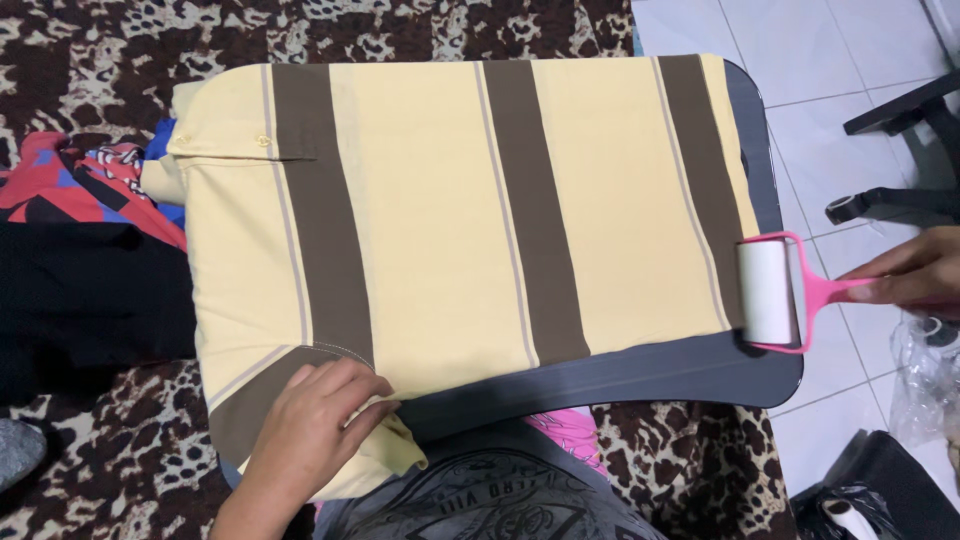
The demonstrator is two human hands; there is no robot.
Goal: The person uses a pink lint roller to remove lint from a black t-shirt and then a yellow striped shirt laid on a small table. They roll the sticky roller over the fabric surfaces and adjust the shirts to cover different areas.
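A pale yellow shirt [440,210] with wide brown stripes lies spread flat over a dark grey board [640,372]. My left hand [315,425] presses down on the shirt's near left corner, fingers on the fabric. My right hand [915,275] grips the pink handle of a lint roller [770,293]. The roller's white drum rests on the shirt's right edge, partly over the board.
A leopard-print cover [110,45] lies under the board. Red, blue and black clothes [75,200] are piled at the left. White floor tiles [810,60], a black chair base [900,165] and clear plastic bags [925,375] are at the right.
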